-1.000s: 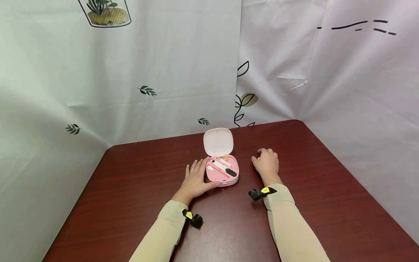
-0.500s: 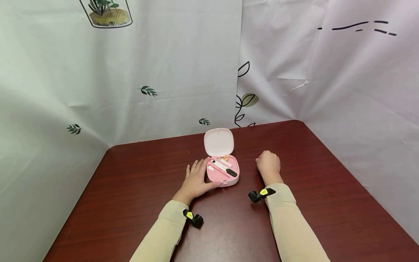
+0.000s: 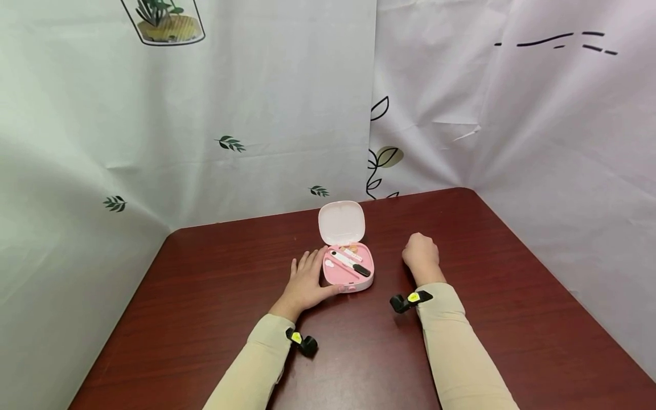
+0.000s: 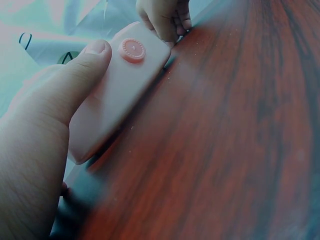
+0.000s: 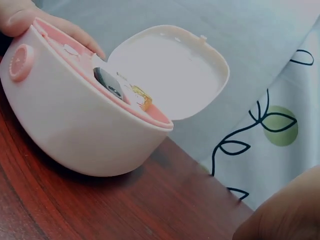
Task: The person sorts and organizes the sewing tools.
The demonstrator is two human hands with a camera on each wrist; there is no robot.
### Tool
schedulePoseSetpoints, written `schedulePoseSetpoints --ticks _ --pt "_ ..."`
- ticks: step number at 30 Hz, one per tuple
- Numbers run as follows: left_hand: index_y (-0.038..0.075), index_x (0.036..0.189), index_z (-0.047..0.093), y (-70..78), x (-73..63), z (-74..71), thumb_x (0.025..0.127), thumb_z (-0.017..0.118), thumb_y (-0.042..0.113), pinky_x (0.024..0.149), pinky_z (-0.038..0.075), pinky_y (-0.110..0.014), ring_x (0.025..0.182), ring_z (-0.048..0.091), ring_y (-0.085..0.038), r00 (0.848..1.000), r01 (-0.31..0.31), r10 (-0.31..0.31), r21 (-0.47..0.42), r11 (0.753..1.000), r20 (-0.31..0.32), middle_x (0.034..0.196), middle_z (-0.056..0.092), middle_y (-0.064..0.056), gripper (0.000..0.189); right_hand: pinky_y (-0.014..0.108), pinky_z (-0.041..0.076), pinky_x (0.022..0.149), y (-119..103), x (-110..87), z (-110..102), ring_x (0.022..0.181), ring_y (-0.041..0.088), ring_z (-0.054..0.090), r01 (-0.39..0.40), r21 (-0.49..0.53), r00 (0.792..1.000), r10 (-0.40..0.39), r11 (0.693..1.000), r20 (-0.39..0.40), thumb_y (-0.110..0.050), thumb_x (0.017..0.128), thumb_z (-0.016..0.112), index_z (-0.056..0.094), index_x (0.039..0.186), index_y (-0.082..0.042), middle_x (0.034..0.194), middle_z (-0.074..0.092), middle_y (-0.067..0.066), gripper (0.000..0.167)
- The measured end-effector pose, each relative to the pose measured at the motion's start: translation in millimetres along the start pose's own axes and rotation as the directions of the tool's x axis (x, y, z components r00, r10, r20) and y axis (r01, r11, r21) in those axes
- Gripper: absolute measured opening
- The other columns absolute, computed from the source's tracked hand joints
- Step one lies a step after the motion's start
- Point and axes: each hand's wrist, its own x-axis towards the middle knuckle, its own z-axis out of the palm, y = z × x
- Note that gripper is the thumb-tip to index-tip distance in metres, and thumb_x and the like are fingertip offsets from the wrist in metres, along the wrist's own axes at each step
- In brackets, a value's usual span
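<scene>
A white and pink case (image 3: 366, 283) lies on the table with its lid (image 3: 341, 222) tipped back. My left hand (image 3: 303, 289) holds its left side, thumb on the front wall near a round pink button (image 4: 133, 50) and fingers along the far-left edge. Inside lies a slim white tool with a black end (image 3: 361, 270), beside other small pieces. To the right of the case, my right hand (image 3: 421, 253) rests on the table with its fingers curled under. In the left wrist view its fingertips point down at the tabletop; I cannot tell whether anything is within them.
The dark red wooden table (image 3: 215, 285) has its far edge close behind the lid. White cloth curtains (image 3: 282, 102) with leaf prints surround the table's back and sides. Each sleeve cuff bears a small black wrist camera (image 3: 302, 341).
My right hand has curled its fingers inward from a looser pose that showed a small pale spot by the thumb, and shifted slightly right. The left hand and case have stayed put.
</scene>
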Motion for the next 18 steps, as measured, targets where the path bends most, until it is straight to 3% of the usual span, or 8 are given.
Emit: schedulePoseSetpoints --ticks 4,10,18 --pt "0.022 0.162 0.023 -0.2 -0.4 -0.7 0.078 0.065 0.076 0.119 0.006 -0.064 0.151 0.022 -0.037 1.000 -0.004 0.004 -0.002 1.000 -0.003 0.163 0.032 -0.009 0.109 0.049 0.054 0.065 -1.0 0.6 -0.1 0.075 0.037 0.066 -0.015 0.006 1.000 0.015 1.000 0.006 -0.009 0.094 0.058 0.064 0.071 -0.003 0.075 0.065 0.017 0.025" --pt "0.021 0.161 0.023 -2.0 -1.0 1.0 0.077 0.064 0.078 0.118 0.008 -0.065 0.150 0.024 -0.039 1.000 -0.016 0.016 -0.006 1.000 -0.012 0.162 0.034 -0.011 0.110 0.050 0.055 0.065 -1.5 -0.2 -2.6 0.078 0.040 0.066 -0.037 -0.022 0.999 0.037 0.999 0.030 -0.011 0.093 0.059 0.069 0.083 0.001 0.087 0.069 0.024 0.019" --pt "0.022 0.162 0.023 -0.8 -1.3 -0.6 0.076 0.065 0.077 0.119 0.007 -0.065 0.150 0.023 -0.038 1.000 -0.005 0.005 -0.004 1.000 -0.005 0.161 0.034 -0.011 0.110 0.049 0.053 0.070 3.7 -1.0 -6.4 0.079 0.038 0.064 -0.024 -0.017 0.996 0.025 1.000 0.084 -0.018 0.092 0.062 0.066 0.076 -0.003 0.085 0.067 0.019 0.022"
